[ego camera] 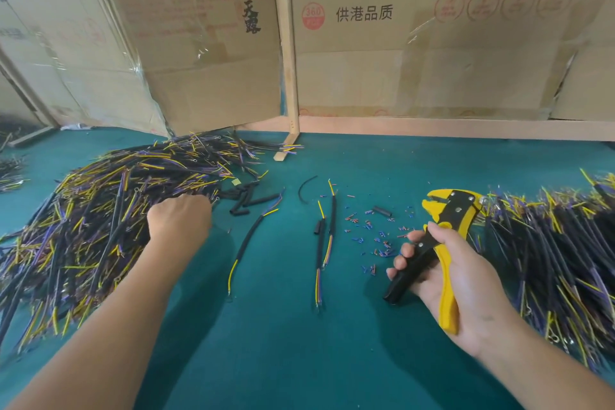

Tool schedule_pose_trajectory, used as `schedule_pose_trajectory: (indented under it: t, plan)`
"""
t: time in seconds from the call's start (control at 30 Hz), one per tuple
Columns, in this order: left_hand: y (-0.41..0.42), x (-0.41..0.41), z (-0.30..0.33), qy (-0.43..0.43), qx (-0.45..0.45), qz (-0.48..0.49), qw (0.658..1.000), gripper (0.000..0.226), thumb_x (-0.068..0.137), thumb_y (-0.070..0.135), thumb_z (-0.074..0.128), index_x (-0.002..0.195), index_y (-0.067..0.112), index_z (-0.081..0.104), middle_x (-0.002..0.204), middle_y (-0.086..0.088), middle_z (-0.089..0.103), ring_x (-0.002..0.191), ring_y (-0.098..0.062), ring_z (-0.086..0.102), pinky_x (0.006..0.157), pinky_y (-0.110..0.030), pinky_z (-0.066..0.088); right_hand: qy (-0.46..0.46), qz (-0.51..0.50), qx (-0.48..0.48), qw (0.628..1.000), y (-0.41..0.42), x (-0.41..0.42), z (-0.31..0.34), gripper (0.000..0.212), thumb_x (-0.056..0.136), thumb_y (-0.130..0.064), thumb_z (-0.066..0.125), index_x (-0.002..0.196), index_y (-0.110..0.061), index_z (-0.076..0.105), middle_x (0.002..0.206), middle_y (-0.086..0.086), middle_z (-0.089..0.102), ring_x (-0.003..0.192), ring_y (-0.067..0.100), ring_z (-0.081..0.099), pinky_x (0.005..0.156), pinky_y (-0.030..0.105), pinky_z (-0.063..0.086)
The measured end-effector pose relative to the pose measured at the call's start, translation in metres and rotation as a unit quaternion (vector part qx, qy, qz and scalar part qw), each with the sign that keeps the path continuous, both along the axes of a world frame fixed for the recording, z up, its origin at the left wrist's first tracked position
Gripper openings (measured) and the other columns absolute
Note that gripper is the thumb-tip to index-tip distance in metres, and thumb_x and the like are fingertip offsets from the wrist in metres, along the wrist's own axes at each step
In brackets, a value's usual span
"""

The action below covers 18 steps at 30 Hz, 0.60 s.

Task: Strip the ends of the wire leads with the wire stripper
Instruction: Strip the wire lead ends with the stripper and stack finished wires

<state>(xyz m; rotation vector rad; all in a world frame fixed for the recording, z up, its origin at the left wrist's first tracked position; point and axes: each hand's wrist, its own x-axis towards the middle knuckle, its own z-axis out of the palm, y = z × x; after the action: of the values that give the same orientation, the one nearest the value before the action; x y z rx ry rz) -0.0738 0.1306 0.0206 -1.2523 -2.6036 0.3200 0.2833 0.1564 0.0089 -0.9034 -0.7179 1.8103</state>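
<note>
Green felt bench top [273, 343] is running under everything, with taped cardboard cartons [416, 43] and a pale wooden frame post [289, 43] standing behind it as a backdrop. Right hand [446, 280] is holding the wire stripper [442, 233] clear of the bench, fingers curled round the black and yellow handles, yellow head pointing up and away; the jaws are standing apart with nothing between them, which reads as a tool kept ready for the next lead. Just to the left of that hand, small coloured insulation offcuts [376, 236] are lying scattered on the felt, likely falling where the stripping gets done. Further left again, a few loose leads [324, 243] and short black sleeve pieces [249, 201] are lying apart in the open middle. Close on the right hand's outer side, a dense heap of leads [549, 260] is lying fairly aligned, probably the finished side, though that is a guess. Left hand [179, 216] is reaching well away from the tool into the big tangled pile of wire leads [100, 210], knuckles up, fingers curled down among the strands; whether it has hold of a lead I cannot tell, since the fingertips are hidden. No bins or trays are showing: both stocks are sitting loose on the felt, one per hand, keeping the reach short.
</note>
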Motion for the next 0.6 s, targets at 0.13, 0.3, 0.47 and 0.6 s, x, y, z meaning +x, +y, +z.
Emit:
schedule_pose_trajectory:
  t: [0.13, 0.3, 0.47, 0.6]
  plan:
    - [-0.005, -0.006, 0.003, -0.036, 0.035, -0.019, 0.999, 0.012, 0.091, 0.016, 0.059, 0.101, 0.016, 0.065, 0.108, -0.008, 0.070, 0.100, -0.032, 0.067, 0.067, -0.031, 0.039, 0.004, 0.005, -0.002, 1.000, 0.000, 0.000, -0.001, 0.027, 0.099, -0.029, 0.054, 0.089, -0.005, 0.059, 0.071, 0.010, 0.052, 0.062, 0.026, 0.053, 0.070, 0.047, 0.054]
    - [-0.008, 0.001, 0.014, -0.083, 0.112, -0.059, 0.988, 0.016, 0.091, 0.022, 0.056, 0.080, 0.013, 0.048, 0.101, -0.017, 0.067, 0.095, -0.039, 0.064, 0.067, -0.033, 0.037, 0.003, 0.008, -0.004, 1.000, 0.001, -0.001, 0.000, 0.027, 0.099, -0.029, 0.054, 0.089, -0.005, 0.060, 0.071, 0.011, 0.052, 0.061, 0.026, 0.053, 0.069, 0.047, 0.054]
    - [-0.006, 0.035, 0.020, -0.168, 0.268, -0.245, 0.916, 0.011, 0.092, 0.016, 0.060, 0.094, 0.010, 0.051, 0.076, -0.012, 0.065, 0.077, -0.038, 0.060, 0.065, -0.041, 0.043, -0.007, 0.025, 0.016, 1.000, 0.003, -0.003, -0.003, 0.026, 0.100, -0.027, 0.053, 0.091, -0.004, 0.061, 0.071, 0.011, 0.053, 0.061, 0.026, 0.053, 0.063, 0.044, 0.055]
    - [-0.014, 0.061, 0.031, -0.198, 0.406, -0.382, 0.806, 0.018, 0.093, 0.008, 0.055, 0.109, 0.015, 0.056, 0.075, 0.001, 0.064, 0.059, -0.015, 0.052, 0.063, -0.036, 0.045, -0.016, 0.035, 0.024, 0.999, 0.003, -0.003, -0.003, 0.025, 0.100, -0.027, 0.052, 0.089, -0.005, 0.061, 0.073, 0.011, 0.052, 0.063, 0.026, 0.053, 0.063, 0.044, 0.055]
